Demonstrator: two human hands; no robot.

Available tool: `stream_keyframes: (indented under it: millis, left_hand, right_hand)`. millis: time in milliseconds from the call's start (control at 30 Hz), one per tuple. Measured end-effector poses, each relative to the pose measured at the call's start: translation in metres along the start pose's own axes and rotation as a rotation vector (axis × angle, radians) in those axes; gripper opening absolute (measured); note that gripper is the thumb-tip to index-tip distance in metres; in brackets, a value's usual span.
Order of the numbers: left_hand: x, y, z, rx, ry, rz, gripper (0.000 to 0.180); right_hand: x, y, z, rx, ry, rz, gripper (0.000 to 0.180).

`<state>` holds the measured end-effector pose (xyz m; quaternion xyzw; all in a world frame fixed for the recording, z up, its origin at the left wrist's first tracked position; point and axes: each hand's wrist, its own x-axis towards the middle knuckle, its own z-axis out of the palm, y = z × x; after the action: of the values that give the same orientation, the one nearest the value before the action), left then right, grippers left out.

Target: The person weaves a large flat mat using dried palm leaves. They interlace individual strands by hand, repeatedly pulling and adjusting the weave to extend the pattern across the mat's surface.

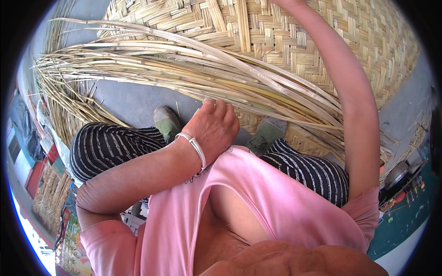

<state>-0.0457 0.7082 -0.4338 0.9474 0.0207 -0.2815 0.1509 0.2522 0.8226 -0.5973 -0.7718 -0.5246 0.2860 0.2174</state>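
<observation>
Long straw-coloured reeds (184,73) at twelve o'clock risked being snagged by curled left hand (214,123); its hold, like right hand's (288,2), was unclear.

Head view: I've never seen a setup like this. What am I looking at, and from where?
No machine here, just a person's two bare hands. The picture comes from a fisheye camera on their head, looking down, so edges bend. On the grey floor lies a large woven mat, with a bundle of long pale strips partly across it. The left hand, white bracelet at its wrist, is curled near the bundle's closer edge; the right hand is mostly cut off by the top edge. Whether either holds anything cannot be told.
</observation>
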Motion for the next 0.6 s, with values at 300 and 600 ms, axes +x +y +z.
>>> stream_keyframes:
  millis: [300, 600]
  left_hand:
    - [0.004, -0.006, 0.009, 0.034, 0.014, 0.03, 0.028]
    - [0.002, -0.012, 0.008, 0.009, -0.098, -0.049, 0.029]
  right_hand:
    - [-0.012, 0.01, 0.006, -0.375, -0.103, -0.112, 0.034]
    - [-0.121, -0.019, 0.002, -0.088, -0.58, -0.109, 0.034]
